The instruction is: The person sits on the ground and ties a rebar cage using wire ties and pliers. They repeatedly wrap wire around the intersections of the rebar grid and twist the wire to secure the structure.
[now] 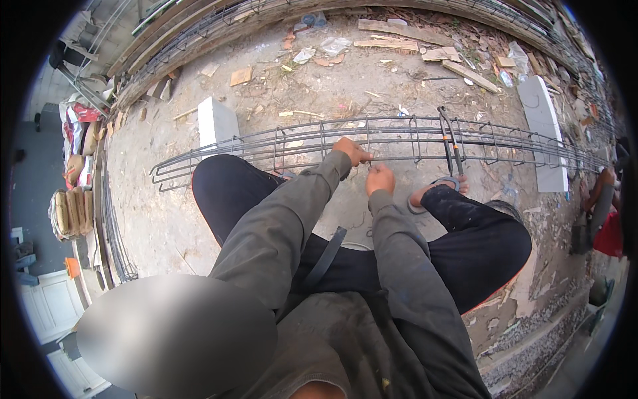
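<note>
A long cage of thin steel rebar (302, 145) with stirrups lies across in front of me, propped on pale blocks. My left hand (353, 152) is closed in a pinch at the cage's near bar, with thumb and finger by a stirrup. Just right of it and nearer to me, my right hand (380, 179) is closed, its fingertips close below the same bar. What the fingers hold is too small or hidden to make out. A dark long-handled tool with orange bands (454, 141) rests across the cage, to the right of my hands.
A white block (216, 121) supports the cage at left, another pale block (546, 136) at right. My sandalled foot (438, 189) is beside the cage. Wood scraps (399, 34) and rubble litter the far ground. Another person (606, 206) is at the right edge.
</note>
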Demonstrator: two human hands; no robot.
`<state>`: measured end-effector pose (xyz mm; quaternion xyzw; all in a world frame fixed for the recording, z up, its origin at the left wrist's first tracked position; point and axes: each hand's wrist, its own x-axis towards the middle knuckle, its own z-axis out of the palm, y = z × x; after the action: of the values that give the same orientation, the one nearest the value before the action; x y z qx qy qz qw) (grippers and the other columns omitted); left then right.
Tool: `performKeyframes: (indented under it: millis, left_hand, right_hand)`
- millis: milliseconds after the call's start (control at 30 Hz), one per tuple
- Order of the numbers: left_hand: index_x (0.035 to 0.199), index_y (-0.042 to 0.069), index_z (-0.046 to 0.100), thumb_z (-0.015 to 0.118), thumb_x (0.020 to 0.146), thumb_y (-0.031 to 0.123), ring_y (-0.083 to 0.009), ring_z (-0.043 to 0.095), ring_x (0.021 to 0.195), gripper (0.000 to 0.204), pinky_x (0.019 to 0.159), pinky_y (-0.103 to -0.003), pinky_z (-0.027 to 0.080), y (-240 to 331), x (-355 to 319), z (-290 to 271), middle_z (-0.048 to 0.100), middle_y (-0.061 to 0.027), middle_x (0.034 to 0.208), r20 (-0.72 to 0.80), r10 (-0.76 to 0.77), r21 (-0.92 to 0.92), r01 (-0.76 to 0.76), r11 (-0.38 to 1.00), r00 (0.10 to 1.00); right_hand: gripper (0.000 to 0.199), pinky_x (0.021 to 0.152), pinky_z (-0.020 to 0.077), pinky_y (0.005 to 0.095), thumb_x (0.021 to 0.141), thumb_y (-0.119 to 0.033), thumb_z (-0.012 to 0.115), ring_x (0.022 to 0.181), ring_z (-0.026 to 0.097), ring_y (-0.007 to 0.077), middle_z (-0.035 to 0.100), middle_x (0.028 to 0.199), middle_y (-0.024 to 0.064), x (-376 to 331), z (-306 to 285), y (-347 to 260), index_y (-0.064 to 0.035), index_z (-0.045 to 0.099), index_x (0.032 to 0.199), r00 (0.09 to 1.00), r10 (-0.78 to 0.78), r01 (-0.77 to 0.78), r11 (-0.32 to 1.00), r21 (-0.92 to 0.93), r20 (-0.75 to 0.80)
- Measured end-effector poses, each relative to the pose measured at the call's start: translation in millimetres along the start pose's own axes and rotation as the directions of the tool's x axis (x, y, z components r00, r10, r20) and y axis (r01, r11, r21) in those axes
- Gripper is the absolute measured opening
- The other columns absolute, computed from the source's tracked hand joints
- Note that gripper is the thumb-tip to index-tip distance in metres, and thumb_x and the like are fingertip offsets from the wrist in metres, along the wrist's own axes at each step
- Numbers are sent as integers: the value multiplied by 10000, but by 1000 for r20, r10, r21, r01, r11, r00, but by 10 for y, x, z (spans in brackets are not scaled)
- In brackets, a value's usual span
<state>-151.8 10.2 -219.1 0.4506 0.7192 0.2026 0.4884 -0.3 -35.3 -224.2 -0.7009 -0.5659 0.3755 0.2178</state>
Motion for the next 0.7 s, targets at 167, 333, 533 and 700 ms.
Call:
performKeyframes:
  millis: [167, 333, 533, 700]
  left_hand:
    - [821, 48, 807, 894, 729, 383, -190, 684, 647, 358, 673, -333, 554, -53, 61, -9, 745, -105, 739, 8, -27, 54, 27, 998, 1000]
    - [799, 34, 797, 875, 773, 327, -140, 648, 607, 304, 598, -317, 531, 106, -85, 27, 733, -94, 714, -74, 72, 99, -64, 993, 995]
    - [837, 63, 801, 856, 748, 362, -253, 711, 788, 316, 749, -385, 550, -67, -60, -28, 748, -143, 820, 22, 16, 12, -16, 1000, 1000]
    - [821, 50, 752, 834, 728, 365, -300, 708, 814, 338, 745, -419, 546, 43, -318, 67, 736, -140, 813, -103, 200, 144, -185, 972, 974]
  right_hand:
    - [197, 794, 531, 527, 902, -225, 621, 945, 687, 414, 722, 976, 219, -154, -326, -384, -76, 726, 975, 996, -62, 75, 974, -214, 63]
    - [188, 776, 556, 504, 899, -212, 660, 930, 709, 387, 730, 925, 188, 62, -590, -594, -67, 698, 1014, 950, -246, 311, 819, -483, 194]
    - [200, 766, 567, 492, 889, -229, 693, 940, 714, 383, 731, 932, 199, 471, -626, -707, -65, 698, 1002, 881, -352, 469, 727, -502, 315]
    - [194, 807, 538, 479, 830, -242, 762, 940, 686, 367, 709, 962, 150, 687, -443, -460, -85, 722, 938, 833, -420, 553, 657, -512, 360]
